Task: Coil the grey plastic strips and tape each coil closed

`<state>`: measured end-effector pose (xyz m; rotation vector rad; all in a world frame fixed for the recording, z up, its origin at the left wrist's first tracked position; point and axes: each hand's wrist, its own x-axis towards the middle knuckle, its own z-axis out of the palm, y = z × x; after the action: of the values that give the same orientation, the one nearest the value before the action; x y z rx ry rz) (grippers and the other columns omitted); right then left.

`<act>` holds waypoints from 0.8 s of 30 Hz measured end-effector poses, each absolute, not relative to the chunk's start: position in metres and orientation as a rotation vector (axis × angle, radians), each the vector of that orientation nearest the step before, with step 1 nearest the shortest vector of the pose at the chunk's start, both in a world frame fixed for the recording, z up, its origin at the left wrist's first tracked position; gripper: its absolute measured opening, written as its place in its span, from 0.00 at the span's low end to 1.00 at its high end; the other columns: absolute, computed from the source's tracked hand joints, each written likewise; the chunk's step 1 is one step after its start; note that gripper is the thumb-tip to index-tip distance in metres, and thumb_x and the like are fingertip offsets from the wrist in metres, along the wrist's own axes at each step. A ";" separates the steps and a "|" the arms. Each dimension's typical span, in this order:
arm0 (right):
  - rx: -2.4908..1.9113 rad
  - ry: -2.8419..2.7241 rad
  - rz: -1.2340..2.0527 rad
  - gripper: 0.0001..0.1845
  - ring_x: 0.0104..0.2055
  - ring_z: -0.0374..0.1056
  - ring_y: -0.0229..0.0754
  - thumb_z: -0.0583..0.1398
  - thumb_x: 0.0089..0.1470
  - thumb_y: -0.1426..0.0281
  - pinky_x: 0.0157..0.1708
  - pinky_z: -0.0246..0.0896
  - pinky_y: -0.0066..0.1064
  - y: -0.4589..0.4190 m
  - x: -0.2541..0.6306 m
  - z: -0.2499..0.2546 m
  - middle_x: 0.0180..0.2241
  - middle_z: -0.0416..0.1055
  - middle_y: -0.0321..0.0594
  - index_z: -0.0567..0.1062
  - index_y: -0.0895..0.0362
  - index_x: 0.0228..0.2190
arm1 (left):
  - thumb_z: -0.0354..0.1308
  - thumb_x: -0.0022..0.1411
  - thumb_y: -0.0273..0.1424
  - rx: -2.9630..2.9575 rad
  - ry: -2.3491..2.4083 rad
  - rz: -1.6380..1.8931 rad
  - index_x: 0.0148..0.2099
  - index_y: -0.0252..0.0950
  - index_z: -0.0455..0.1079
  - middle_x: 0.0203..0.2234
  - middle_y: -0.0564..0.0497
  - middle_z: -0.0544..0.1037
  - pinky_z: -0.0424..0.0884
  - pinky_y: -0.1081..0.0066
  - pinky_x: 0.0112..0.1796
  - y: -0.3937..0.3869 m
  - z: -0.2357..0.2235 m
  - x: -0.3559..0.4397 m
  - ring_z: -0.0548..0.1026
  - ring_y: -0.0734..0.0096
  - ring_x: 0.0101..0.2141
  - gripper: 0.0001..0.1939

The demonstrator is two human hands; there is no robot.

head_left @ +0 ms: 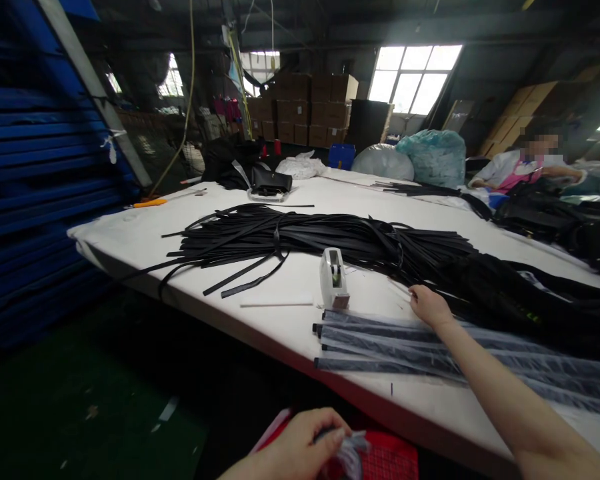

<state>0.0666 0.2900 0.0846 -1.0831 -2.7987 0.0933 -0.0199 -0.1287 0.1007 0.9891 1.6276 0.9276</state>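
My left hand [305,443] is low in front of the table's near edge, its fingers curled round crumpled clear plastic film [354,450]. Something dark shows inside its grip. Stretched over the table, my right hand [430,307] pinches the end of a thin white strip [401,287]. Just below it lie several black straps in clear plastic sleeves [380,340], side by side. A white tape dispenser [334,280] stands to the left of my right hand. Behind the dispenser stretches a large tied bundle of black straps [300,233].
Another thin white strip [277,304] lies left of the dispenser. Black fabric [510,293] covers the table's right part. A black bag [270,180] and orange-handled scissors [150,203] are farther back. Blue stacked material [40,180] stands left; a person [520,173] sits across the table.
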 end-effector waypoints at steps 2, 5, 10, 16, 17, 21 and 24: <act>-1.055 -2.770 0.178 0.15 0.43 0.72 0.48 0.56 0.54 0.75 0.45 0.65 0.36 0.257 0.070 0.096 0.43 0.75 0.51 0.74 0.62 0.44 | 0.44 0.66 0.51 0.890 1.561 1.020 0.45 0.34 0.76 0.36 0.48 0.80 0.70 0.70 0.40 -0.127 0.095 -0.020 0.75 0.68 0.35 0.29; -0.754 -2.730 0.532 0.16 0.39 0.74 0.45 0.58 0.53 0.69 0.42 0.68 0.32 0.188 0.089 0.119 0.39 0.77 0.43 0.75 0.57 0.45 | 0.38 0.66 0.55 0.763 1.481 1.061 0.43 0.32 0.77 0.34 0.47 0.80 0.71 0.67 0.41 -0.124 0.083 -0.019 0.75 0.68 0.33 0.36; -0.145 -2.720 1.061 0.10 0.35 0.75 0.42 0.58 0.54 0.71 0.34 0.70 0.29 0.090 0.141 0.171 0.35 0.79 0.39 0.78 0.51 0.37 | 0.37 0.67 0.53 0.744 1.440 1.033 0.43 0.32 0.77 0.37 0.46 0.81 0.70 0.65 0.46 -0.119 0.074 -0.019 0.76 0.65 0.38 0.35; 0.101 -2.856 1.110 0.14 0.37 0.76 0.41 0.57 0.55 0.75 0.38 0.72 0.27 0.042 0.174 0.179 0.36 0.79 0.39 0.76 0.50 0.41 | 0.38 0.69 0.48 0.736 1.434 1.012 0.43 0.31 0.77 0.35 0.46 0.81 0.71 0.66 0.45 -0.114 0.082 -0.016 0.77 0.66 0.37 0.32; 0.120 -2.877 1.076 0.14 0.38 0.76 0.40 0.57 0.56 0.76 0.39 0.72 0.27 0.037 0.175 0.176 0.37 0.79 0.39 0.76 0.50 0.42 | 0.38 0.69 0.48 0.743 1.430 1.012 0.43 0.31 0.77 0.35 0.46 0.81 0.71 0.66 0.45 -0.114 0.083 -0.015 0.77 0.66 0.37 0.31; 0.205 -2.866 0.815 0.15 0.38 0.75 0.40 0.54 0.59 0.76 0.39 0.72 0.29 0.015 0.179 0.162 0.38 0.79 0.42 0.75 0.53 0.44 | 0.37 0.70 0.47 0.800 1.440 0.980 0.46 0.30 0.77 0.36 0.45 0.82 0.71 0.66 0.44 -0.114 0.086 -0.015 0.77 0.66 0.36 0.32; 0.203 -2.820 0.614 0.15 0.36 0.75 0.41 0.54 0.60 0.74 0.37 0.72 0.30 0.006 0.186 0.157 0.38 0.79 0.43 0.75 0.54 0.46 | 0.38 0.68 0.50 0.774 1.434 0.983 0.47 0.31 0.76 0.35 0.45 0.82 0.73 0.67 0.40 -0.116 0.082 -0.015 0.77 0.68 0.31 0.33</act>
<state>0.1860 0.0056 0.1574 0.2030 -2.8201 0.6141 -0.0152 -0.1157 0.0821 0.7742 1.4344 0.9834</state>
